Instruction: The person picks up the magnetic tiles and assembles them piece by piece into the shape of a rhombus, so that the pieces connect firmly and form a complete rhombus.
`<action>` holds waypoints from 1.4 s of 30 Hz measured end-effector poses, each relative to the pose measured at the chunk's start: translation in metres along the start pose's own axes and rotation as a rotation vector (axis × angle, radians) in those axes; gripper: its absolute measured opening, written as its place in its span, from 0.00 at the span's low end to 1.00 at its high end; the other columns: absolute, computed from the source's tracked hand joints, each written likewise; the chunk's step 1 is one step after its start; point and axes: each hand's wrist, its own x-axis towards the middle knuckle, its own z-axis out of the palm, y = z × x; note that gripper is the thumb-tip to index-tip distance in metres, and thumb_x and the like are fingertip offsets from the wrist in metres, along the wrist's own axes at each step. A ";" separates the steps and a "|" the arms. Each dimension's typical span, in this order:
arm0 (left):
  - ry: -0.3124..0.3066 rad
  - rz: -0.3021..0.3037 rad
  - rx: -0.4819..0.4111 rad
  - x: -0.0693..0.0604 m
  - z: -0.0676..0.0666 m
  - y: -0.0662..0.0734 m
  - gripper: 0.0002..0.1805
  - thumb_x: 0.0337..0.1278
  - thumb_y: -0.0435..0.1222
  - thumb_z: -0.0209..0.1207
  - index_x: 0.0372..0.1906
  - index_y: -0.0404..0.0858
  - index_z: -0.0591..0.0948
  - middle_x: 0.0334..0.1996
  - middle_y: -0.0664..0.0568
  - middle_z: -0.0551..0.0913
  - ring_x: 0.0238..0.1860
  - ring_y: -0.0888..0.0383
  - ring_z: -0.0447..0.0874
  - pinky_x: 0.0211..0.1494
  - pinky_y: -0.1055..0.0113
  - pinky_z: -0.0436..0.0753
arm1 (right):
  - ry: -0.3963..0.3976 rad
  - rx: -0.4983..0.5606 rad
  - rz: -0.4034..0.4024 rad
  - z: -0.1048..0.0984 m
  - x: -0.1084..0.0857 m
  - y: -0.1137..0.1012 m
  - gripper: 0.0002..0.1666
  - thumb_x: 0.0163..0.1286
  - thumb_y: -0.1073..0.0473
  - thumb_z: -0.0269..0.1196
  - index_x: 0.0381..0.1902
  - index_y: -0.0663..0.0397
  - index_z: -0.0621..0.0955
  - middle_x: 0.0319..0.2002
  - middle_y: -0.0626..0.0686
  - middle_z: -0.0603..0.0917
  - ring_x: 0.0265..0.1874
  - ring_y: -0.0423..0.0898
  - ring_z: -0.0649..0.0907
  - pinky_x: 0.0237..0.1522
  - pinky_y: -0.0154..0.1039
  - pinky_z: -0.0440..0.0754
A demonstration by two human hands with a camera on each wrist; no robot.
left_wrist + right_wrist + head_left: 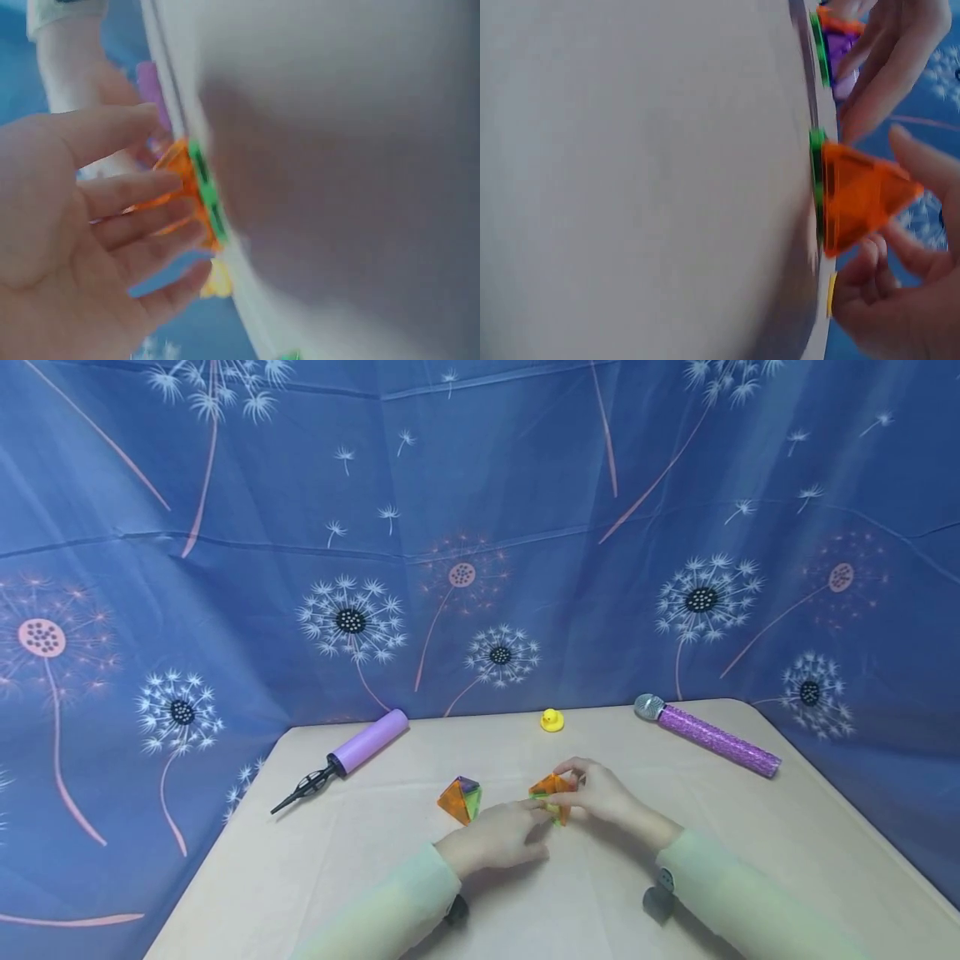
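Observation:
A small build of translucent magnetic tiles [547,785], orange with a green base, sits on the table between the two hands. My right hand [603,793] pinches its orange side; in the right wrist view the thumb and fingers are around the tip of an orange triangular tile [862,196]. My left hand [498,837] is held with loosely extended fingers beside the build's near left side. In the left wrist view its fingers overlap the orange tiles, and whether they touch cannot be told. Another tile build [455,802], orange, purple and green, stands just left of the left hand.
A purple hand pump [369,743] with a black nozzle lies at the back left. Near the back edge sits a yellow rubber duck [552,720]. A glittery purple microphone [712,739] lies at the back right. Behind the table [300,877] hangs a blue dandelion-print cloth [570,610].

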 end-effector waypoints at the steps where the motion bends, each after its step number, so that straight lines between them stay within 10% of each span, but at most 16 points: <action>1: 0.039 0.020 -0.017 -0.002 -0.003 -0.004 0.24 0.67 0.44 0.64 0.64 0.39 0.80 0.63 0.52 0.80 0.62 0.59 0.78 0.64 0.67 0.76 | -0.022 0.000 -0.037 -0.003 0.001 0.003 0.27 0.54 0.60 0.79 0.51 0.62 0.83 0.38 0.54 0.80 0.37 0.49 0.78 0.41 0.41 0.79; 5: 0.216 0.059 -0.104 -0.009 -0.018 -0.022 0.15 0.63 0.32 0.65 0.54 0.37 0.84 0.51 0.51 0.86 0.55 0.58 0.82 0.62 0.66 0.78 | -0.159 0.017 -0.170 -0.013 0.003 0.010 0.36 0.53 0.64 0.79 0.59 0.68 0.79 0.54 0.64 0.81 0.55 0.65 0.79 0.62 0.62 0.73; 13: 0.448 -0.161 -0.409 -0.026 -0.050 -0.072 0.25 0.59 0.40 0.71 0.60 0.37 0.82 0.59 0.47 0.82 0.63 0.46 0.77 0.67 0.48 0.75 | -0.354 -0.012 -0.182 -0.025 0.009 0.013 0.43 0.52 0.63 0.80 0.66 0.64 0.77 0.63 0.61 0.80 0.67 0.67 0.70 0.71 0.69 0.56; 22: 0.251 -0.248 -0.756 -0.053 -0.031 -0.131 0.37 0.53 0.36 0.75 0.68 0.30 0.75 0.65 0.38 0.77 0.66 0.38 0.74 0.68 0.43 0.72 | -0.379 -0.081 -0.191 -0.025 0.012 0.010 0.38 0.52 0.63 0.79 0.62 0.62 0.80 0.58 0.57 0.83 0.62 0.62 0.76 0.68 0.64 0.65; 27: 0.182 -0.195 -0.673 -0.061 -0.020 -0.139 0.37 0.48 0.35 0.77 0.65 0.29 0.77 0.59 0.42 0.82 0.60 0.45 0.80 0.66 0.50 0.76 | -0.351 -0.174 -0.214 -0.024 0.011 0.008 0.36 0.51 0.62 0.80 0.59 0.60 0.82 0.53 0.53 0.84 0.54 0.54 0.80 0.61 0.55 0.77; 42: 0.248 -0.224 -0.602 -0.051 -0.015 -0.125 0.24 0.47 0.27 0.76 0.52 0.29 0.85 0.41 0.46 0.88 0.40 0.55 0.86 0.45 0.68 0.84 | -0.250 -0.232 -0.204 -0.019 0.008 0.010 0.28 0.56 0.61 0.78 0.54 0.63 0.84 0.47 0.52 0.86 0.46 0.49 0.82 0.54 0.52 0.81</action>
